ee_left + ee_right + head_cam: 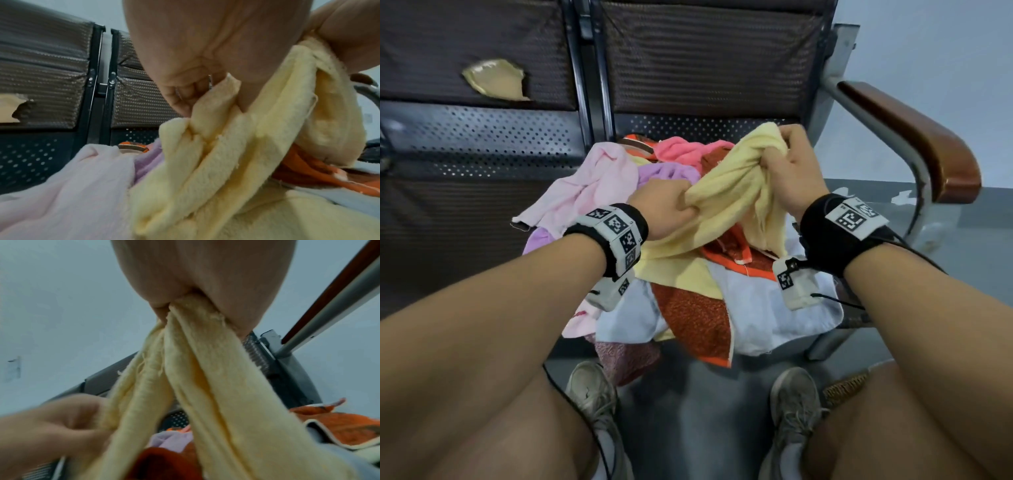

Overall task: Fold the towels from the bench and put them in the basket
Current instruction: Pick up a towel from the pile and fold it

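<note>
Towels [698, 308] lie heaped at the bench's [482, 144] right end, by its armrest [914, 130], against a pale wall. Both hands clench the yellow towel [726, 192] above the heap: left hand [664, 205] low, right hand [796, 161] higher. Only the head view shows grey floor, shoes and a woven edge [846, 387] by the right foot.

Legible text: none. Only square black-and-white coded markers on the wristbands [616, 233], above the towel pile [688, 274]; no letters or numbers.
</note>
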`<state>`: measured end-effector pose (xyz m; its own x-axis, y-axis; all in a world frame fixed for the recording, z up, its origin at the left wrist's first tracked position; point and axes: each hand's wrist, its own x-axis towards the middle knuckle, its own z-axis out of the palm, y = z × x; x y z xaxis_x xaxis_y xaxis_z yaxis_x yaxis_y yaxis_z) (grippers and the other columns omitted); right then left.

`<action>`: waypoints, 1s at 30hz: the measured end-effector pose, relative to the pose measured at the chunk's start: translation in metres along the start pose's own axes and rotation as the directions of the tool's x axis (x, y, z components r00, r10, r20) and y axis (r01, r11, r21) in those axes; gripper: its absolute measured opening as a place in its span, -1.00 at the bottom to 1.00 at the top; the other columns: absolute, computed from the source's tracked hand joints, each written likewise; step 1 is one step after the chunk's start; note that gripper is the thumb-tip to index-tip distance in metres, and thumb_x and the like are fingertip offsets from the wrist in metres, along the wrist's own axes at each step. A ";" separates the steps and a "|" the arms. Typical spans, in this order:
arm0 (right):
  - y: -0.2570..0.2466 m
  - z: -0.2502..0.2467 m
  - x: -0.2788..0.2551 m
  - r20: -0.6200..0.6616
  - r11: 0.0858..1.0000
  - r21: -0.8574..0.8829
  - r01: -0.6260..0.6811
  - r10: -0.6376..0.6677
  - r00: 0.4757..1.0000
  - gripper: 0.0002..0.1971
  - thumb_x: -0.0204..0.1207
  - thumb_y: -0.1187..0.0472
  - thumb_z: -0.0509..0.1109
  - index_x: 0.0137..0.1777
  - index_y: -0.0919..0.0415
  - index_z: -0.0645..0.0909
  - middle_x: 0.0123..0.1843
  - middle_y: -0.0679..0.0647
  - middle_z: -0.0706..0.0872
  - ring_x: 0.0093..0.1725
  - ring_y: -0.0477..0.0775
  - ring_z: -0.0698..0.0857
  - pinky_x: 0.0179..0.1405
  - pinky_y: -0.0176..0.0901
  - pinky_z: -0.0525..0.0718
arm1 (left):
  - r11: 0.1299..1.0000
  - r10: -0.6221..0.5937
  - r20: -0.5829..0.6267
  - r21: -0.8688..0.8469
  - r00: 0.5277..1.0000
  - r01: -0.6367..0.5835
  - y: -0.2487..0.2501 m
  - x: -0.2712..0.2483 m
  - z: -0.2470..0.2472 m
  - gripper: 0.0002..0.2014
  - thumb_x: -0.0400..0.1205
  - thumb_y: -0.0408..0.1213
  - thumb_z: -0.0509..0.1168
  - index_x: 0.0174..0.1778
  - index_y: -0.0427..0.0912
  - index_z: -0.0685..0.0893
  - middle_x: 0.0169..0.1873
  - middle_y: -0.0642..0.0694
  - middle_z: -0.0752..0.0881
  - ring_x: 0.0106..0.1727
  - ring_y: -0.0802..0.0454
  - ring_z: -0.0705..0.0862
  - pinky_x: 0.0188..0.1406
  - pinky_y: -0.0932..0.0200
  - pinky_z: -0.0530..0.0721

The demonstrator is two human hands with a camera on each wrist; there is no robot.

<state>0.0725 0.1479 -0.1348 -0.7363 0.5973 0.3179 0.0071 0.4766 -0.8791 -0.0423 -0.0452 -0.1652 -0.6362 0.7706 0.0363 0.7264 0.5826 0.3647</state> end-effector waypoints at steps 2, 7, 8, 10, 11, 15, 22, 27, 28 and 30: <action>0.006 -0.011 0.001 -0.063 0.998 -0.059 -0.021 0.018 0.998 -0.65 0.38 -0.05 0.30 0.17 -0.10 0.44 -0.06 -0.27 0.58 -0.16 -0.42 0.61 -0.13 -0.38 0.58 | 0.998 -0.018 -0.138 -0.057 0.990 0.010 -0.005 0.000 -0.003 -0.77 0.64 0.04 0.29 0.05 -0.01 0.68 0.03 -0.03 0.74 0.10 -0.13 0.66 -0.03 0.11 0.50; 0.023 -0.023 -0.005 0.237 0.937 -0.348 -0.037 0.126 0.963 -0.39 0.42 -0.17 0.54 0.43 -0.14 0.42 0.20 -0.16 0.66 0.15 -0.07 0.69 0.07 -0.20 0.62 | 0.858 -0.164 -0.317 -0.513 0.934 -0.023 0.020 -0.001 -0.020 -0.85 0.64 -0.15 0.29 -0.05 -0.05 0.75 -0.04 0.03 0.77 0.06 0.00 0.68 0.04 0.12 0.59; 0.024 -0.021 -0.007 0.301 0.903 -0.430 -0.019 0.163 0.939 -0.37 0.43 -0.20 0.54 0.47 -0.12 0.45 0.29 -0.09 0.65 0.25 0.00 0.66 0.16 -0.15 0.59 | 0.829 -0.167 -0.332 -0.557 0.928 -0.050 0.027 -0.002 -0.023 -0.84 0.65 -0.17 0.24 -0.07 -0.04 0.74 -0.04 0.03 0.76 0.07 -0.01 0.69 0.06 0.09 0.61; 0.022 -0.016 -0.012 0.403 0.869 -0.493 0.051 0.175 0.898 -0.31 0.43 -0.23 0.54 0.53 -0.12 0.44 0.45 0.02 0.58 0.43 0.05 0.55 0.38 -0.02 0.55 | 0.816 -0.157 -0.316 -0.576 0.936 -0.058 0.040 -0.003 -0.026 -0.76 0.67 -0.17 0.18 -0.02 -0.17 0.73 -0.01 -0.08 0.76 0.08 -0.09 0.70 0.13 -0.06 0.65; 0.019 -0.012 -0.014 0.443 0.873 -0.479 0.093 0.149 0.884 -0.32 0.43 -0.21 0.55 0.53 -0.12 0.46 0.47 0.05 0.57 0.45 0.06 0.53 0.45 0.05 0.54 | 0.802 -0.141 -0.284 -0.594 0.948 -0.059 0.045 -0.004 -0.025 -0.75 0.68 -0.18 0.18 0.05 -0.19 0.73 0.02 -0.14 0.76 0.10 -0.10 0.70 0.17 -0.12 0.65; 0.006 -0.002 -0.020 0.466 0.909 -0.374 0.185 0.012 0.885 -0.83 0.60 -0.01 0.44 0.03 0.06 0.71 -0.02 0.01 0.79 0.04 0.06 0.73 0.21 0.20 0.66 | 0.774 -0.091 -0.228 -0.629 0.969 -0.075 0.050 -0.005 -0.019 -0.73 0.67 -0.32 0.28 0.28 -0.20 0.67 0.22 -0.10 0.70 0.27 -0.01 0.65 0.37 -0.09 0.55; 0.003 -0.014 -0.008 0.064 0.994 -0.113 -0.006 0.013 0.998 -0.83 0.70 0.23 0.12 -0.02 0.07 0.54 -0.16 -0.10 0.60 -0.25 -0.29 0.55 -0.20 -0.36 0.52 | 0.969 -0.092 -0.100 -0.239 0.991 0.066 0.033 -0.006 -0.017 -0.69 0.50 0.07 0.49 -0.19 -0.09 0.61 -0.28 0.07 0.71 -0.16 0.02 0.68 -0.21 0.09 0.57; -0.003 -0.022 -0.006 0.071 0.938 -0.305 0.167 -0.152 0.986 -0.89 0.56 0.01 0.40 -0.20 -0.10 0.64 -0.30 -0.22 0.67 -0.27 -0.25 0.61 -0.23 -0.28 0.54 | 0.832 -0.140 0.251 -0.494 0.958 0.251 0.037 -0.005 -0.014 -0.52 0.50 0.07 0.53 0.13 -0.26 0.74 0.02 -0.16 0.83 0.04 -0.11 0.81 0.16 -0.09 0.76; -0.005 -0.023 -0.006 0.061 0.933 -0.313 0.178 -0.167 0.984 -0.84 0.56 -0.01 0.42 -0.26 -0.09 0.64 -0.34 -0.21 0.65 -0.31 -0.24 0.59 -0.26 -0.27 0.53 | 0.742 -0.166 0.277 -0.596 0.946 0.305 0.038 -0.003 -0.014 -0.51 0.54 0.07 0.49 0.18 -0.28 0.72 0.07 -0.19 0.82 0.09 -0.14 0.81 0.21 -0.13 0.75; -0.009 -0.024 -0.009 0.081 0.942 -0.274 0.195 -0.179 0.980 -0.76 0.60 -0.02 0.41 -0.32 -0.08 0.61 -0.40 -0.20 0.61 -0.38 -0.25 0.54 -0.34 -0.34 0.50 | 0.606 -0.235 0.222 -0.728 0.946 0.321 0.042 0.002 -0.017 -0.66 0.65 0.01 0.37 0.10 -0.23 0.71 -0.05 -0.13 0.81 -0.03 -0.10 0.79 -0.02 0.02 0.79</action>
<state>0.0951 0.1541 -0.1212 -0.7782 0.4479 0.4403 0.0486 0.7419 -0.6687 -0.0177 -0.0240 -0.1340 -0.7154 0.6494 -0.2580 0.0464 0.4126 0.9097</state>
